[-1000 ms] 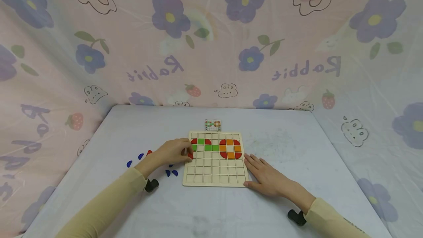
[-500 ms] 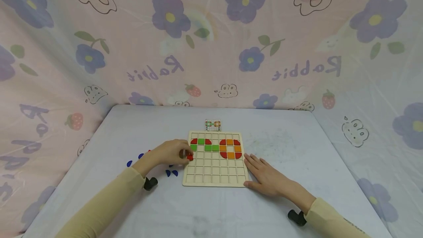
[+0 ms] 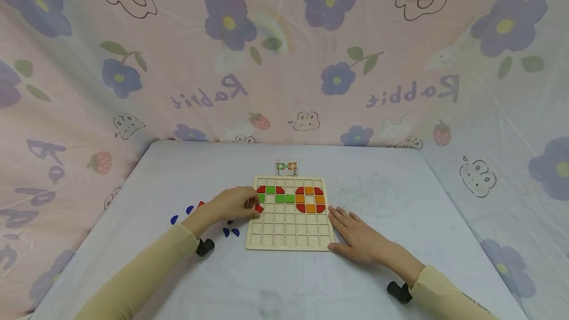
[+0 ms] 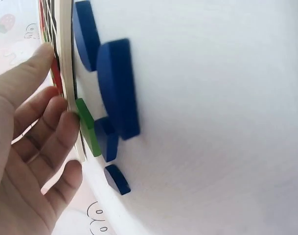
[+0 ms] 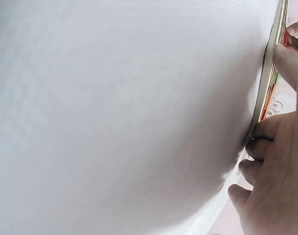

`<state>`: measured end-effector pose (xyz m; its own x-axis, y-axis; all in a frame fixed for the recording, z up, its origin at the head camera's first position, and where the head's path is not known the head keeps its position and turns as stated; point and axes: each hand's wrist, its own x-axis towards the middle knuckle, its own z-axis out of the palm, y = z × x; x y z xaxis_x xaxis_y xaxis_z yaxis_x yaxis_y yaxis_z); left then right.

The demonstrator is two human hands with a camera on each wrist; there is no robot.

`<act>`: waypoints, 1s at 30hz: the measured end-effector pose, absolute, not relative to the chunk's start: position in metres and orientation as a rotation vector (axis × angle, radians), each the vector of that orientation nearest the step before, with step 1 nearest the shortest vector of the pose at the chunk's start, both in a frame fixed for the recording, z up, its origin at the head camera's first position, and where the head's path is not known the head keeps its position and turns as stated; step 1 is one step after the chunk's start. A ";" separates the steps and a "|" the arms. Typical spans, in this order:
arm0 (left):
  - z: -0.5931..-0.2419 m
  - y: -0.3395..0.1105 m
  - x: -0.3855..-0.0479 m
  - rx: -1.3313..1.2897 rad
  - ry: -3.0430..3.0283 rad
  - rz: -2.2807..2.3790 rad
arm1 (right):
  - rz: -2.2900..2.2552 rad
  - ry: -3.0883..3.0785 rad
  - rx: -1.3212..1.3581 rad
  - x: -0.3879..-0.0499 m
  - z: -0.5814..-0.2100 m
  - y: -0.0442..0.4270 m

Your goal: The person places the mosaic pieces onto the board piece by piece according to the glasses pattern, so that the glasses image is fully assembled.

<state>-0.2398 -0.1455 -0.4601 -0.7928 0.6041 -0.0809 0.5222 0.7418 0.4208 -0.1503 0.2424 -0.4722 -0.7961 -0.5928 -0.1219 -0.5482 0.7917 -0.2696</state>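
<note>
A wooden grid board (image 3: pixel 284 235) lies flat on the table, with red, green and orange pieces set in its upper cells. Over its left edge, my left hand (image 3: pixel 232 204) pinches a small red piece (image 3: pixel 259 208) between thumb and fingers; the left wrist view shows only a sliver of it, so its full shape is hidden. My right hand (image 3: pixel 357 237) lies with fairly straight fingers against the board's right edge, its thumb at the near corner. A small pattern card (image 3: pixel 286 168) sits just beyond the board's far edge.
Several blue rounded pieces (image 3: pixel 235 233) lie on the white table left of the board, partly hidden by my left arm. Another red piece (image 3: pixel 201 204) is behind that wrist. A green piece (image 4: pixel 88 128) stands out beside the board's edge in the left wrist view.
The red piece has turned in my left fingers and now shows farther right over the board's left column. My left hand dipped left slightly, then came back. The right hand stays still.
</note>
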 end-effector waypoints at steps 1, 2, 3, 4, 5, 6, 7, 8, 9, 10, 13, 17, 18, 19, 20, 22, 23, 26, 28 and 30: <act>-0.460 -0.145 -0.240 0.891 2.746 0.554 | -0.328 2.782 -0.894 -0.150 -0.472 0.242; -0.461 -0.144 -0.239 0.888 2.762 0.542 | -0.328 2.783 -0.893 -0.150 -0.472 0.242; -0.461 -0.143 -0.239 0.885 2.777 0.529 | -0.328 2.784 -0.893 -0.150 -0.472 0.243; -0.461 -0.143 -0.239 0.886 2.789 0.518 | -0.328 2.784 -0.892 -0.150 -0.473 0.243; -0.461 -0.143 -0.239 0.888 2.797 0.511 | -0.328 2.784 -0.892 -0.150 -0.473 0.243; -0.461 -0.142 -0.239 0.890 2.802 0.504 | -0.328 2.784 -0.891 -0.150 -0.473 0.243; -0.462 -0.143 -0.239 0.893 2.803 0.500 | -0.327 2.784 -0.892 -0.150 -0.473 0.243; -0.462 -0.143 -0.239 0.893 2.800 0.500 | -0.326 2.784 -0.891 -0.150 -0.473 0.243; -0.461 -0.143 -0.239 0.895 2.795 0.501 | -0.324 2.783 -0.890 -0.150 -0.473 0.243; -0.461 -0.144 -0.239 0.896 2.788 0.503 | -0.322 2.782 -0.889 -0.150 -0.474 0.243; -0.459 -0.145 -0.239 0.902 2.763 0.518 | -0.317 2.783 -0.886 -0.150 -0.474 0.243; -0.456 -0.146 -0.240 0.925 2.734 0.543 | -0.316 2.782 -0.881 -0.150 -0.474 0.243; -0.456 -0.145 -0.240 0.932 2.730 0.547 | -0.316 2.781 -0.881 -0.151 -0.474 0.243; -0.455 -0.145 -0.240 0.938 2.728 0.550 | -0.316 2.780 -0.881 -0.151 -0.474 0.243; -0.455 -0.145 -0.240 0.943 2.729 0.553 | -0.316 2.780 -0.881 -0.151 -0.474 0.243; -0.456 -0.143 -0.240 0.945 2.738 0.548 | -0.316 2.781 -0.884 -0.151 -0.473 0.243; -0.456 -0.143 -0.240 0.943 2.744 0.542 | -0.317 2.781 -0.885 -0.151 -0.473 0.243; -0.457 -0.141 -0.239 0.940 2.770 0.526 | -0.322 2.783 -0.894 -0.150 -0.472 0.243; -0.457 -0.140 -0.239 0.930 2.788 0.510 | -0.331 2.779 -0.896 -0.150 -0.471 0.243; -0.457 -0.139 -0.239 0.932 2.806 0.500 | -0.336 2.774 -0.895 -0.150 -0.471 0.243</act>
